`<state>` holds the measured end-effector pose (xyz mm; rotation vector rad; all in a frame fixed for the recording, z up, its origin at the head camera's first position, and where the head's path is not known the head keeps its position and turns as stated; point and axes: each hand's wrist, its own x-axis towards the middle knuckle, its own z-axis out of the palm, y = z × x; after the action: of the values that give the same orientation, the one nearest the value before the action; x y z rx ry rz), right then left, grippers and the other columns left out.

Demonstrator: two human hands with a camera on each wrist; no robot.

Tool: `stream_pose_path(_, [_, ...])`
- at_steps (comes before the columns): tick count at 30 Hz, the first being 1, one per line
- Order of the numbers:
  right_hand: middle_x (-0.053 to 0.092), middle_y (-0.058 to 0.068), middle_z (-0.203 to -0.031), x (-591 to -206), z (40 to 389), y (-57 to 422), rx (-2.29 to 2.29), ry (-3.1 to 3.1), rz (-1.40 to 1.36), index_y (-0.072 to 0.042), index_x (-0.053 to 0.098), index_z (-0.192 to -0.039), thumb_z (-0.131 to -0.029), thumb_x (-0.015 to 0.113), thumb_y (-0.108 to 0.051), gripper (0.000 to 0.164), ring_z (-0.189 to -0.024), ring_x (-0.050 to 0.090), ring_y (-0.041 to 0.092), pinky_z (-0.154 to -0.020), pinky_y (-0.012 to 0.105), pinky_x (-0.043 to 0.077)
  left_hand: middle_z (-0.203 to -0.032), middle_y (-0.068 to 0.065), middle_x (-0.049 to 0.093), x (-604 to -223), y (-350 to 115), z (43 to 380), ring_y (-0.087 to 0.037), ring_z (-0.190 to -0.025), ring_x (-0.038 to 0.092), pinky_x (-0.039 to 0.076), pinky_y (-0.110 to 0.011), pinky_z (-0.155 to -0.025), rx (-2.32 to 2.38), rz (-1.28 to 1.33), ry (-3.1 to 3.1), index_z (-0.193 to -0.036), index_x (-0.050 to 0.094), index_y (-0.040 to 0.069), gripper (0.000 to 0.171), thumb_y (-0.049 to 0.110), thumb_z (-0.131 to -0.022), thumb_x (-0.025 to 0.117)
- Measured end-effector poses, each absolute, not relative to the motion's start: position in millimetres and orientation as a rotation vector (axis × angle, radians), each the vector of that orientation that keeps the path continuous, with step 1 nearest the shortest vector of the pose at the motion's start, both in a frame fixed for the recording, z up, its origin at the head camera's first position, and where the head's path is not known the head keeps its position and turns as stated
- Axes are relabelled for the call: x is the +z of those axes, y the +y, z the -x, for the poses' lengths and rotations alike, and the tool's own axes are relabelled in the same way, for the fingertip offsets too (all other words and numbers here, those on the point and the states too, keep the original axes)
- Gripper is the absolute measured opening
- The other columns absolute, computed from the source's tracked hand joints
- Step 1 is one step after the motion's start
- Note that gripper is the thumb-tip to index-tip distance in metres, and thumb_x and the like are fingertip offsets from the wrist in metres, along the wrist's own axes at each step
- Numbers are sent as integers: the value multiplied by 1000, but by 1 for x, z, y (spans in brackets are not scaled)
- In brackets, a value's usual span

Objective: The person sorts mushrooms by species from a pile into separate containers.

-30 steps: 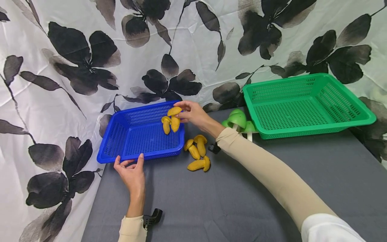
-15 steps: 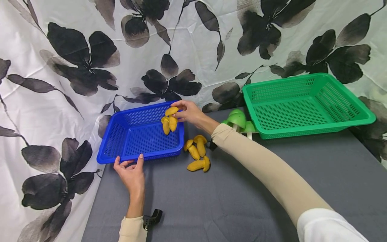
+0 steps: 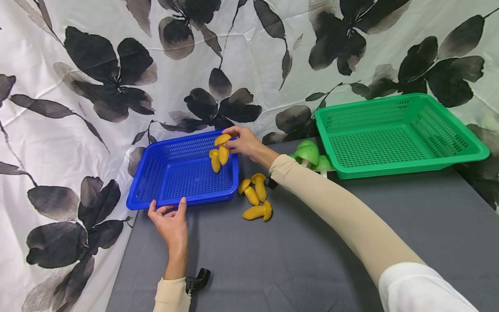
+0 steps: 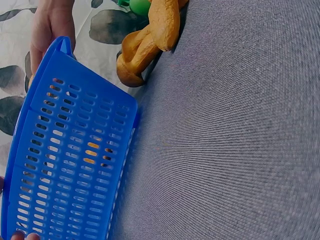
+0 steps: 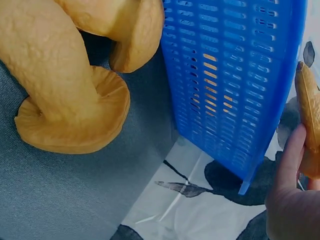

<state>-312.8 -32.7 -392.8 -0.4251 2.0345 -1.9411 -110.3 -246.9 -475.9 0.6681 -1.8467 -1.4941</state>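
My right hand [image 3: 245, 142] pinches a yellow toy mushroom [image 3: 224, 154] by its cap, over the right side of the blue basket [image 3: 179, 203]. Just left of it, a second yellow mushroom [image 3: 215, 162] is in the basket; through the wall slots its colour shows in both wrist views. My left hand [image 3: 170, 223] holds the basket's near rim, thumb and a finger over the edge. In the right wrist view the held mushroom [image 5: 309, 110] rises above the rim at the right.
Several yellow mushrooms [image 3: 255, 212] lie on the grey cloth right of the blue basket. Green-capped mushrooms [image 3: 307, 154] cluster beside a green basket [image 3: 409, 167] at the back right. A floral curtain [image 3: 241, 56] hangs behind the table.
Hardly anything differs: the right hand and its mushroom have shifted very slightly left since a second ago. The left hand keeps its place on the rim, and the view has shifted a little.
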Motion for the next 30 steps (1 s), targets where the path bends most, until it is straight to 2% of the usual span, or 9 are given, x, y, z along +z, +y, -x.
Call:
stream_pose_path(4, [50,19,-142,-392,312,-31,-1936,2060,406,-4,54,-140,-94,70,-1,48,-122,60,30,-96,39,55,-109,-3,51,-477,-245,111,-14,-69,53,42,-19,-60,-1495,-665,-1846,-153,29,15,88,32,-86,83])
stream_pose_path(7, [46,19,-147,-389,307,-26,-1886,2113,405,-4,53,-141,-94,70,-2,50,-126,57,30,-100,40,53,-109,-4,51,-478,-245,111,-13,-69,53,42,-19,-60,-1503,-658,-1842,-153,29,15,88,32,-86,84])
stream_pose_path(14, [51,21,-144,-388,293,-7,-1796,2166,422,-2,54,-140,-96,69,-6,46,-122,60,29,-102,40,52,-114,-12,51,-478,-245,109,-12,-68,53,43,-19,-61,-1528,-659,-1812,-152,28,15,89,33,-85,84])
stream_pose_path(22, [56,19,-137,-400,278,15,-1803,2121,390,2,54,-139,-96,68,-5,46,-117,62,31,-101,43,52,-110,-4,50,-478,-245,106,-14,-71,53,43,-20,-61,-1518,-677,-1842,-153,27,18,89,35,-86,83])
stream_pose_path(30, [58,22,-136,-413,263,30,-1815,2075,397,-2,57,-135,-96,69,-5,41,-118,62,35,-101,45,51,-110,-3,50,-479,-244,105,-12,-70,53,42,-20,-61,-1514,-665,-1835,-153,28,18,88,34,-86,83])
